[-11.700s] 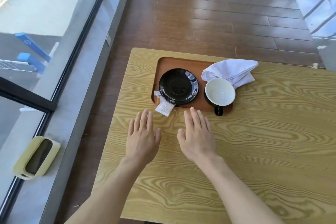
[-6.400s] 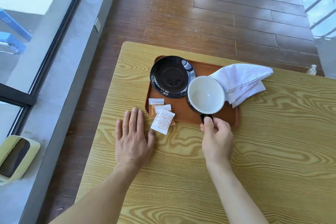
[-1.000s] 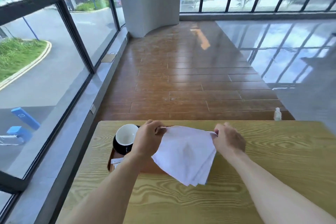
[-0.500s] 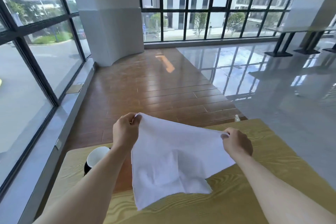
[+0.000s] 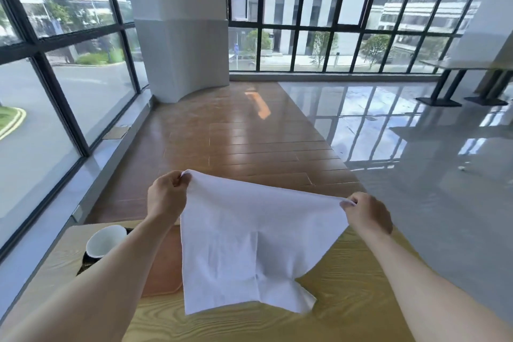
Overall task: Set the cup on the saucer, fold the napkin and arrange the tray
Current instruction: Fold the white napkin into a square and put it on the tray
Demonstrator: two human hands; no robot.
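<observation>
The left forearm hides part of the tray (image 5: 161, 272) and cup (image 5: 104, 241) on the bench (image 5: 347, 300). Left hand (image 5: 165, 197) and right hand (image 5: 366, 215) pinch the creased white napkin's (image 5: 249, 244) top corners, holding it spread above the bench.

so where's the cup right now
In the head view the cup sits low on the left, on the tray's far left end, just left of the left forearm and well left of the held-up napkin.
</observation>
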